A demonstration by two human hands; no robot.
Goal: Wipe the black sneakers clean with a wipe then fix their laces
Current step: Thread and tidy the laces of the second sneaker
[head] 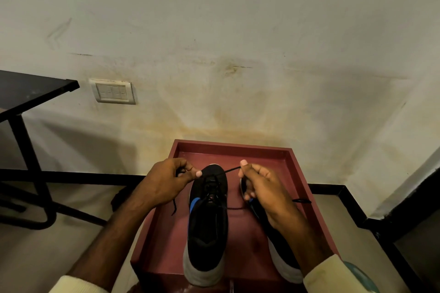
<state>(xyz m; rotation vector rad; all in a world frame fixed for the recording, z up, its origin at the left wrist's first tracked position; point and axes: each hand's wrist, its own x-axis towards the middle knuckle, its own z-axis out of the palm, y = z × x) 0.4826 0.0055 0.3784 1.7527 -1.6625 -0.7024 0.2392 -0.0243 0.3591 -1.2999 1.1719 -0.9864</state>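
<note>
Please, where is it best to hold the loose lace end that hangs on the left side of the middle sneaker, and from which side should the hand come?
Pinch the loose lace end near its tip, coming from the left, probably best. It dangles free beside the middle sneaker over bare tray floor, below the left hand, so nothing blocks that side. The right hand already pulls the other end taut.

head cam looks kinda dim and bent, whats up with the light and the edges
Head view: the light is dim and warm, with a soft shadow of the person cast on the wall; wide-angle lens distortion bows the black skirting and splays the red tray. The black lace pulled between the left hand and right hand is thin and slightly soft, no glare.
</note>
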